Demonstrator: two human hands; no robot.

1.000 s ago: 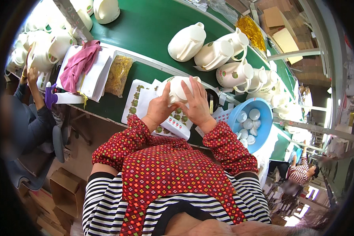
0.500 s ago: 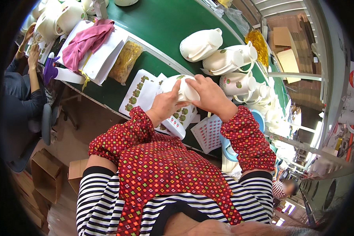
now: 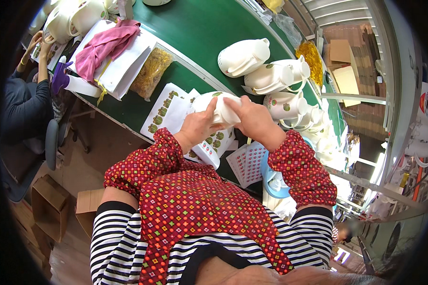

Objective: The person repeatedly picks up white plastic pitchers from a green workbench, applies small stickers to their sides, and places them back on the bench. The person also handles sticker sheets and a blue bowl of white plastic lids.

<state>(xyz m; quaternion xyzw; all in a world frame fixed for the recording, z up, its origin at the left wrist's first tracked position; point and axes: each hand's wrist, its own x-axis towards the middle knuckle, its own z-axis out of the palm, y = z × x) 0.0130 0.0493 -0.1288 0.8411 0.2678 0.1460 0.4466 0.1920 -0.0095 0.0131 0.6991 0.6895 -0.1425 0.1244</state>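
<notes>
Held between both hands, in front of the chest and over the near side of the green, smooth-topped desk (image 3: 190,38): a cream-white, rounded, hard-looking jug (image 3: 204,103) with a green printed motif high on the body. Looks stiff, probably a plastic shell, so likely light for such bulk, though hard to judge by eye. Seems smooth and slightly glossy, hence apt to slip or turn under dry fingers. Unlikely to dent under a squeeze, but perhaps easy to scuff, or to crack if dropped. Best taken by the rounded sides, one hand opposite the other, with fingers wrapped wide and clear of the motif; perhaps also by a handle, if made like the cream-white, handled jugs (image 3: 268,78) farther off to the right, though none clearly visible here.

Curled against the left, near side: the left hand (image 3: 197,127), thumb up along the wall, other fingers partly hidden. Bent over the right end: the right hand (image 3: 254,118), pressing inward, with part of the grip out of sight. Touching both hands, then, directly between them. Cannot tell whether resting on the desk or lifted. Just beside, to the left: white paper sheets with green printed motifs (image 3: 166,109)
</notes>
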